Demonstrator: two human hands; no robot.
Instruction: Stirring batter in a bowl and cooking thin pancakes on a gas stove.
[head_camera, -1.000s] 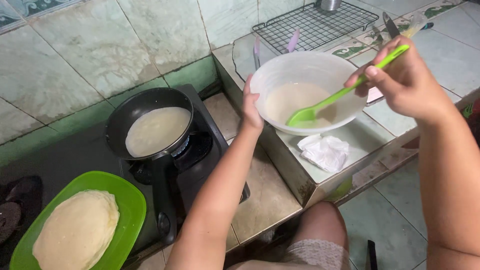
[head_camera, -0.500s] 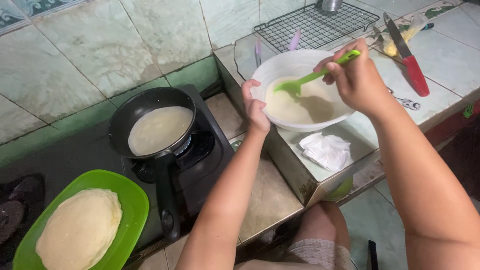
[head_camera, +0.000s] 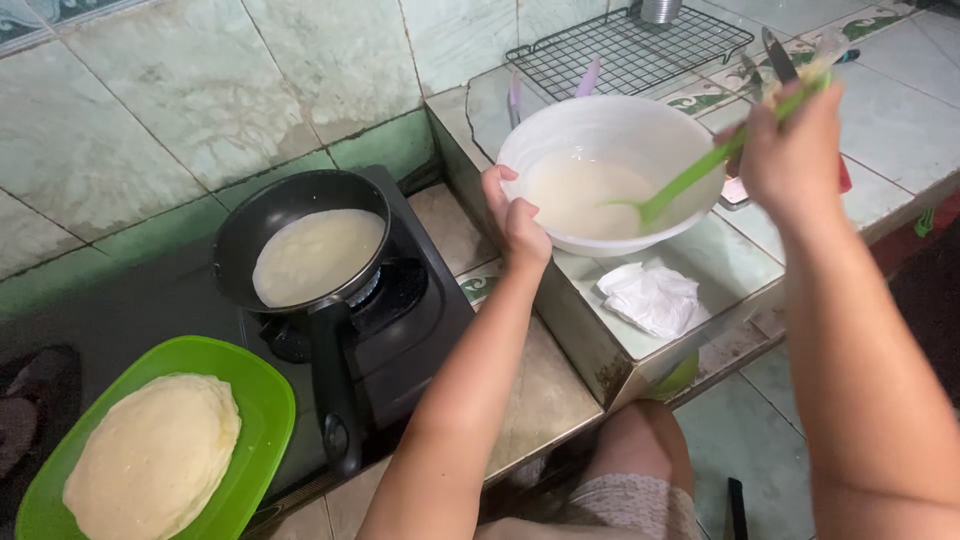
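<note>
My left hand (head_camera: 516, 218) grips the near rim of a white bowl (head_camera: 610, 125) with pale batter (head_camera: 580, 192) in it. A green spatula (head_camera: 690, 175) is held in my right hand (head_camera: 792, 150), its blade down in the batter. Left of the bowl, a black frying pan (head_camera: 262, 230) sits on a black stove (head_camera: 415, 320) with a thin pale crepe (head_camera: 318, 255) cooking in it. The pan's handle (head_camera: 333, 385) points toward me.
A green plate (head_camera: 255, 400) at lower left carries a stack of cooked crepes (head_camera: 152, 458). A crumpled white tissue (head_camera: 652, 297) lies on the raised tiled counter (head_camera: 900, 120) near the bowl. Behind stand a wire rack (head_camera: 630, 50) and a red-handled knife (head_camera: 778, 52).
The spatula has swung from the bowl's left side to its middle, and my right hand has moved right and up. My left hand stays on the rim.
</note>
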